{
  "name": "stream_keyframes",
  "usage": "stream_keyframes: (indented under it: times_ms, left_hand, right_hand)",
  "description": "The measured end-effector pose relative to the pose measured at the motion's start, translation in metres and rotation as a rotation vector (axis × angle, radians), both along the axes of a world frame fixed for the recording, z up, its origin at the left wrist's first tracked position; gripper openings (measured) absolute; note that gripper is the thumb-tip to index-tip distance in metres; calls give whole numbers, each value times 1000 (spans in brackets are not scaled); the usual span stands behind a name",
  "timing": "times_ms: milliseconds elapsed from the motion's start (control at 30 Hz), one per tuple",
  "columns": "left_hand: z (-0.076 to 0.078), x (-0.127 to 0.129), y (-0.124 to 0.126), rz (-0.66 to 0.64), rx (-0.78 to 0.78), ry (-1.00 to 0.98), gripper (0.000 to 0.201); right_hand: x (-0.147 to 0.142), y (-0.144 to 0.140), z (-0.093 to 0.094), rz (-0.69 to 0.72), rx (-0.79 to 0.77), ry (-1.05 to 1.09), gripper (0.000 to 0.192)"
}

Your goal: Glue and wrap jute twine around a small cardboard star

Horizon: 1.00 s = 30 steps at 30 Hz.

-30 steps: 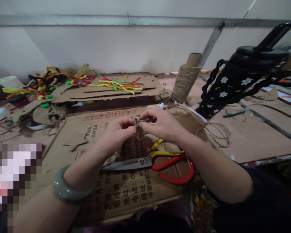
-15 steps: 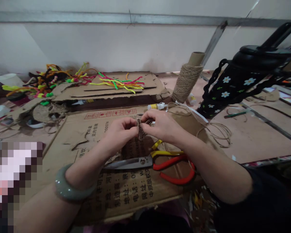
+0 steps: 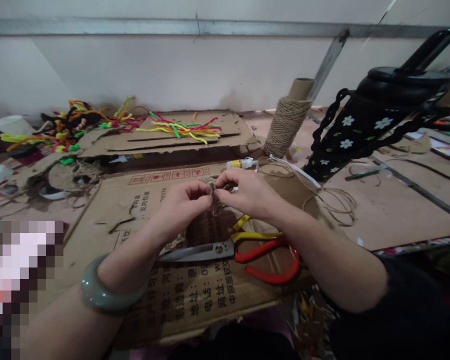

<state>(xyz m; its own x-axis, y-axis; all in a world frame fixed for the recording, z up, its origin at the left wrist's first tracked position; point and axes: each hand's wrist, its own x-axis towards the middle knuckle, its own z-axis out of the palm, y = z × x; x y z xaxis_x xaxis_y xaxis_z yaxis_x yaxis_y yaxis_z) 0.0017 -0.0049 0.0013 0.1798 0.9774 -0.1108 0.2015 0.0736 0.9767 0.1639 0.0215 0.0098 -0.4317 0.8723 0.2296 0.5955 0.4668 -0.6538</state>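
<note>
Your left hand (image 3: 183,204) and right hand (image 3: 247,191) pinch a twine piece (image 3: 215,206); scissors (image 3: 221,249) lie nearer you than the grip.

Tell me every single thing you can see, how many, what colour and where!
printed flat cardboard sheet: 1, brown, centre
long-bladed metal scissors: 1, silver with red and yellow handles, on the sheet
small bunched twine piece: 1, brown, centre
fuzzy bendy stems: many, mixed brights, back left to back centre
tall twine spool: 1, tan, right of back centre
daisy-patterned tumbler: 1, black, right
small labelled plastic bottle: 1, white and yellow, above centre
long metal bar: 1, grey, across the back
smooth round bangle: 1, pale green, lower left
other bits: too small, hidden or blurred to count
left hand: 1, bare, pinching the twine piece
right hand: 1, bare, pinching it too
</note>
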Motion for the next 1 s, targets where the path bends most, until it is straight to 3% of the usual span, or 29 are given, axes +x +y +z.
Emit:
stream_keyframes:
  times_ms: [233, 1000]
  left_hand:
    - [5, 0, -1, 14, -11, 22, 7]
    - [-2, 0, -1, 2, 7, 14, 6]
  right_hand:
    - [3, 0, 3, 67, -26, 78, 16]
    - [-1, -2, 0, -26, 0, -29, 12]
